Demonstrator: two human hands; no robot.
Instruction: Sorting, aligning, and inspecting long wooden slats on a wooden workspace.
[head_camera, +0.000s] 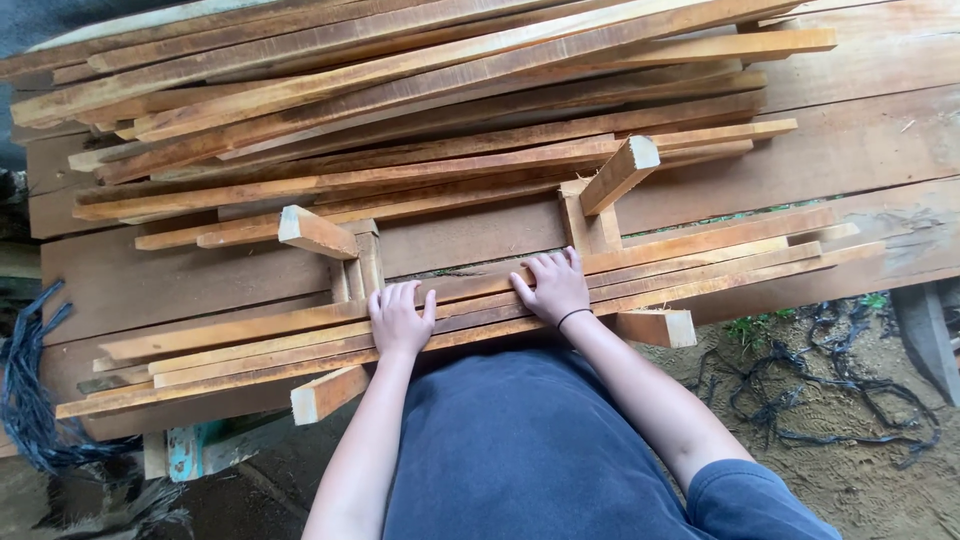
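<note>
— On the bench (860, 150), what's under the hands?

— Slats (700, 250), bundled between short cross blocks. Left hand (399, 320) and right hand (553, 289) both lie flat and open on them, gripping nothing.

— And the surface?

— Wide, weathered planks. A bigger, loose pile of strips (400, 90) lies beyond, near the bundle.

— The surroundings?

— Sandy ground (860, 470) at right with dark tangled cords (800, 390); black strands (25, 400) hang at left.

Daylight falls on sandy ground (850, 480) strewn with dark cords (810, 400) beside a plank workbench (860, 150).
</note>
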